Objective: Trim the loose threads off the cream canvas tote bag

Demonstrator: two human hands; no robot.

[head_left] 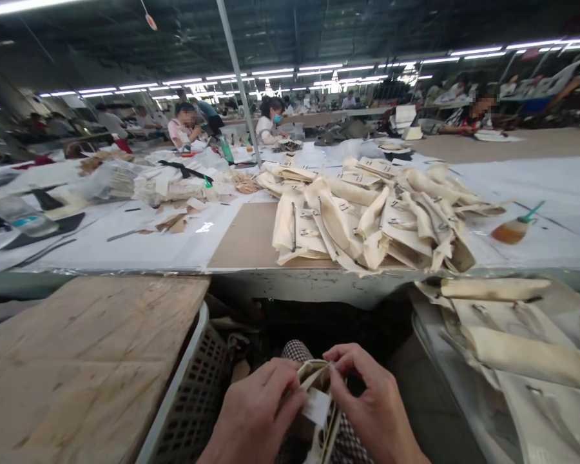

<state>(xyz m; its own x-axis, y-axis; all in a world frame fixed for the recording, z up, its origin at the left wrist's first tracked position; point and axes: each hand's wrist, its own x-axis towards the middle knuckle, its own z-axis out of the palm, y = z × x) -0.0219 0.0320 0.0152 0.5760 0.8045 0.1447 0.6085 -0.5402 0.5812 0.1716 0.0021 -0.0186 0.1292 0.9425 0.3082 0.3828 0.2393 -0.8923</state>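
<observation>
Low in the middle of the view, over my lap, both hands grip one cream folded fabric piece. My left hand curls round its left side, fingers closed on it. My right hand pinches its top edge with thumb and fingers. A white tag shows on the piece between the hands. Checked cloth on my legs shows beneath it.
A heap of similar cream pieces lies on the long table ahead, and more lie at my right. A wooden board and a plastic crate are at my left. A glue bottle lies right. Other people sit at far tables.
</observation>
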